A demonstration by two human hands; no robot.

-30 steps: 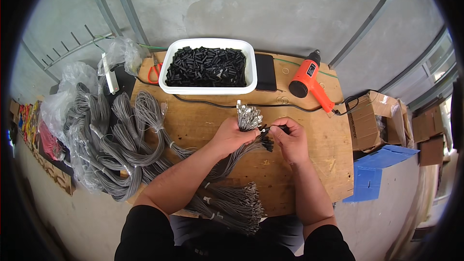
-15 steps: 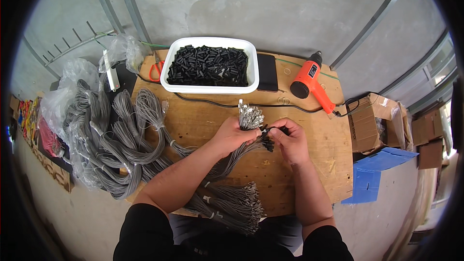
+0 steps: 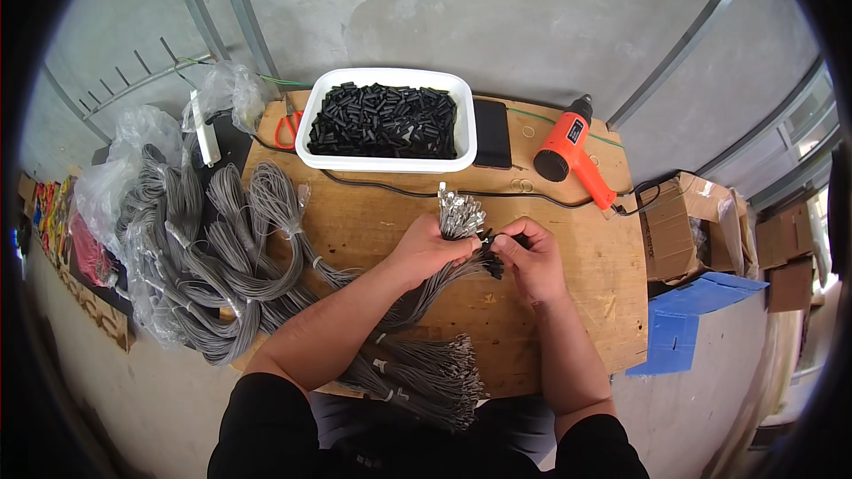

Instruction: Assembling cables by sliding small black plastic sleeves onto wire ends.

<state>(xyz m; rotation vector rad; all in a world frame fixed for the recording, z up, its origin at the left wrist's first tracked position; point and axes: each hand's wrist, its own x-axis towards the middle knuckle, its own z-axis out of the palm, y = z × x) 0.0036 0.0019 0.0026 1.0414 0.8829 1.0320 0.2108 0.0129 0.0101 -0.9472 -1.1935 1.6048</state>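
Head view: grey wires [image 3: 435,286] held on the near side of the white tub [image 3: 386,164], some tips [image 3: 488,263] dark-sleeved, many bare.

Grey coils [image 3: 191,279] lie left of the tub, which is heaped with short black tubes [image 3: 382,120]; before it, the left hand [image 3: 428,251] clasps the wires below their bare metal ends [image 3: 461,215], and the right hand [image 3: 532,259] pinches a dark piece [image 3: 487,236] beside them; right of the tub, a cardboard box [image 3: 667,232] stands open, contents indistinct.
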